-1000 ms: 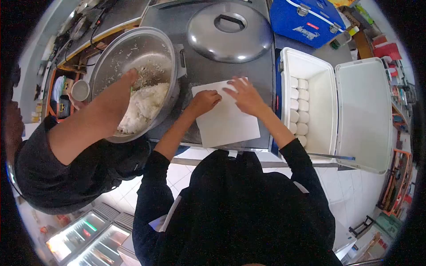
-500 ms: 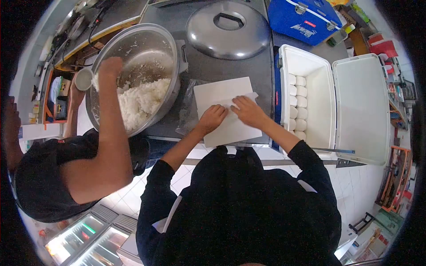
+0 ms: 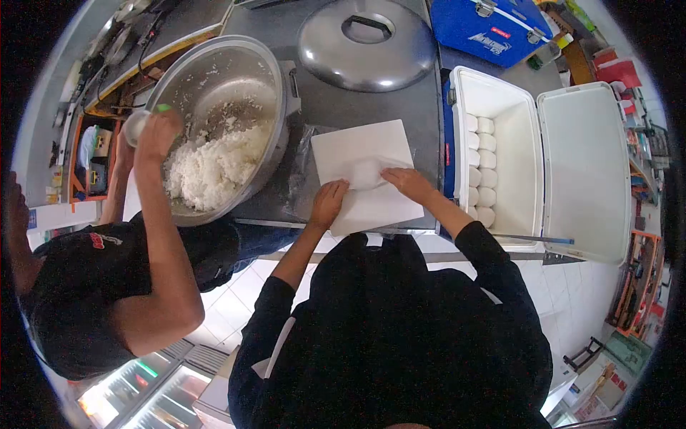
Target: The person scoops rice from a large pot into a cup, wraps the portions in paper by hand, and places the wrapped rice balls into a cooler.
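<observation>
On the white paper [image 3: 379, 211], two hands, left hand [image 3: 329, 203] and right hand [image 3: 411, 185], pinch one white bundle's [image 3: 366, 174] two ends, one pot [image 3: 236, 75] left of the paper.

Blue cooler [image 3: 468, 30] cut off at top, co-worker's hand [image 3: 160, 131] blurred

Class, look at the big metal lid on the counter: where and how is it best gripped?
By the handle at its middle, probably reaching down from above. The lid lies handle-up, and its broad, domed body slopes down to the counter, offering fingers little else.
</observation>
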Motion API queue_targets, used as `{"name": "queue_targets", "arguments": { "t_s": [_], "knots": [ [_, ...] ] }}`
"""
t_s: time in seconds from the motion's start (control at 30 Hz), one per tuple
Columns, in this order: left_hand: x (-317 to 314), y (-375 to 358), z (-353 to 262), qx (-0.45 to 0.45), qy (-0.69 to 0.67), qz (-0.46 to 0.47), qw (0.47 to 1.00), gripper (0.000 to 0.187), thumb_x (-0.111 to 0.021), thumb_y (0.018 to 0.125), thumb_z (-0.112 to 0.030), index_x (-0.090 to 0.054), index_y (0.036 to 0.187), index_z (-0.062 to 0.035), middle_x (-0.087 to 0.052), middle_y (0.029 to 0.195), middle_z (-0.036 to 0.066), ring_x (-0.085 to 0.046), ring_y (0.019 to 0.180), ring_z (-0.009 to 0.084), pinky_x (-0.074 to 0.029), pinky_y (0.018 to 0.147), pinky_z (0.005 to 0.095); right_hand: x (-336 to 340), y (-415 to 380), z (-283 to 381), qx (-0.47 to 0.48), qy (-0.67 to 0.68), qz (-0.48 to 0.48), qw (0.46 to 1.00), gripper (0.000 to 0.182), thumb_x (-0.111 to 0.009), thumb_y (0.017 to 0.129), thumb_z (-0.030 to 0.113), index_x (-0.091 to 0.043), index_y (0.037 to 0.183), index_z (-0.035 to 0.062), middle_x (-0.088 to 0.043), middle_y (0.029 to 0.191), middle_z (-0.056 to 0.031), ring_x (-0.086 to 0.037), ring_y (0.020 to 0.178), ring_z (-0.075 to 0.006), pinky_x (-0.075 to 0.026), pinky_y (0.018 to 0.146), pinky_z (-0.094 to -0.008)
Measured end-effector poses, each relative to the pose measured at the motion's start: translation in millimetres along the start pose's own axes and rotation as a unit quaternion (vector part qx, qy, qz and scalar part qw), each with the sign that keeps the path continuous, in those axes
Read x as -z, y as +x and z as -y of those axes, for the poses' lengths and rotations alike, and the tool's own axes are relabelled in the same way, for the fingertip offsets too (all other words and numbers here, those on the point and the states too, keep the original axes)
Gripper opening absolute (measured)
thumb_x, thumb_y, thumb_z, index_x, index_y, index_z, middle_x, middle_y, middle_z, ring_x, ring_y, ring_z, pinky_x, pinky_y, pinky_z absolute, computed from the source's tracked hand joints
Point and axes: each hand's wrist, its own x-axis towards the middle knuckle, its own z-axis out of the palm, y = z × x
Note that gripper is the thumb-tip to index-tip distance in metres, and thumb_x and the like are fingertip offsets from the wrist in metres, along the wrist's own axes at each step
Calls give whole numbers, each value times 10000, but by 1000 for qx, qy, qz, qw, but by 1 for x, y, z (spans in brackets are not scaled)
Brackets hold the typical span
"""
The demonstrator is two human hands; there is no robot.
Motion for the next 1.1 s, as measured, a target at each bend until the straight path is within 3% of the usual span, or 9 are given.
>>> {"name": "queue_targets", "arguments": {
  "t_s": [0.1,0.2,0.4,0.47,0.5,0.57,0.7,0.9,1.1],
  "knots": [
    [19,26,-3,175,-103,137,969,401,-636,745,-31,-541,1134,-39,-599,1052,128,-571,992,328,-488,804,417,28,34,-3,-121,133,118,977,324,-625,790,127,-550,1091,35,-651,956,-147,-603,986,-289,-488,752,-361],
    [39,65,-3,319,-214,135,913,489,-741,673,-133,-546,1113,-44,-603,980,119,-586,933,305,-484,812,418,30,71,-27,-173,192,163,952,336,-727,705,191,-571,961,38,-651,811,-125,-615,861,-304,-478,693,-385],
    [-5,85,60,13,36,161,986,421,-823,575,-193,-597,884,-18,-575,804,107,-593,773,294,-487,735,384,41,112,-37,-41,30,286,957,391,-811,571,191,-528,786,28,-580,682,-112,-578,772,-301,-453,658,-386],
    [18,101,49,134,-93,274,948,350,-809,592,-175,-587,813,-18,-564,817,116,-579,780,309,-479,726,388,37,113,-41,-35,85,307,947,359,-790,578,139,-499,751,17,-552,685,-123,-566,792,-303,-443,659,-390],
    [26,106,43,192,-158,326,912,319,-801,601,-166,-582,778,-17,-559,823,120,-572,784,317,-475,722,390,34,107,-42,-8,134,245,960,345,-774,587,124,-489,748,17,-541,701,-128,-564,791,-304,-440,658,-395],
    [28,92,29,182,-162,241,940,254,-746,649,-133,-566,794,-28,-561,846,128,-565,779,323,-473,713,403,23,85,-39,44,230,115,965,319,-744,604,96,-468,742,16,-519,734,-136,-559,789,-306,-433,655,-404],
    [4,44,-2,149,-39,64,986,126,-623,736,-82,-546,830,-50,-559,853,126,-567,783,309,-470,686,412,14,49,-13,40,63,1,997,171,-633,712,87,-541,847,37,-525,825,-103,-564,785,-280,-481,690,-376],
    [6,5,-19,-50,61,-12,997,193,-585,795,-116,-574,948,2,-547,864,119,-564,840,296,-480,726,401,12,19,2,167,-52,16,984,176,-553,744,121,-590,903,57,-525,920,-77,-553,888,-243,-497,729,-362],
    [23,-3,-37,-89,105,-58,989,198,-615,781,-116,-588,921,20,-548,872,123,-558,856,291,-472,755,409,7,-2,22,160,-183,8,970,294,-538,774,156,-594,1004,-19,-551,1084,-176,-533,1002,-302,-415,923,-392]
  ]
}}
